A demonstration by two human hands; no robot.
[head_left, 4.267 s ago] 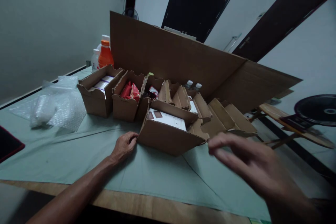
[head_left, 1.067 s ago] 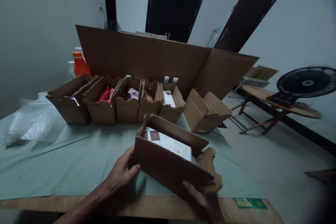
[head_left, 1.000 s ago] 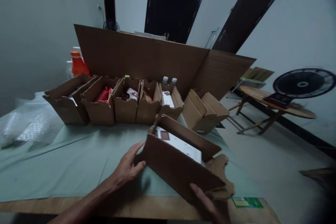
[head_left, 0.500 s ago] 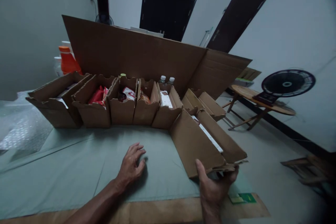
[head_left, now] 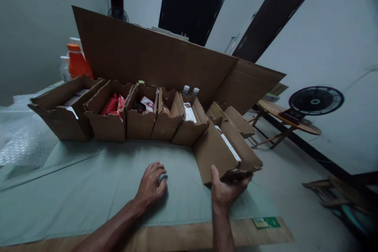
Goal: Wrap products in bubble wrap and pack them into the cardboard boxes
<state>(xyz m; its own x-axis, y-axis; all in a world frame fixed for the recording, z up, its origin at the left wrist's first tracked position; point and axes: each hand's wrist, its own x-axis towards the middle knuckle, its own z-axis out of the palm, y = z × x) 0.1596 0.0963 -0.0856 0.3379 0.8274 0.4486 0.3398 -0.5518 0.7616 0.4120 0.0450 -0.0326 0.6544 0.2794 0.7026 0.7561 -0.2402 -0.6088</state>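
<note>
The right hand (head_left: 226, 189) grips the open cardboard box (head_left: 220, 151) near the table's (head_left: 88, 189) right edge, apparently joining the filled row (head_left: 118, 116); the left hand (head_left: 152, 183) rests loosely curled, empty.

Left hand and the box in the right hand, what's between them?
Only bare green cloth separates the left hand from the cardboard box, head view.

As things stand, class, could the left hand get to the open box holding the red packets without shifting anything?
Probably yes. The left hand rests flat on the cloth, holding nothing, and only bare cloth lies between it and the red-packet box.
</note>
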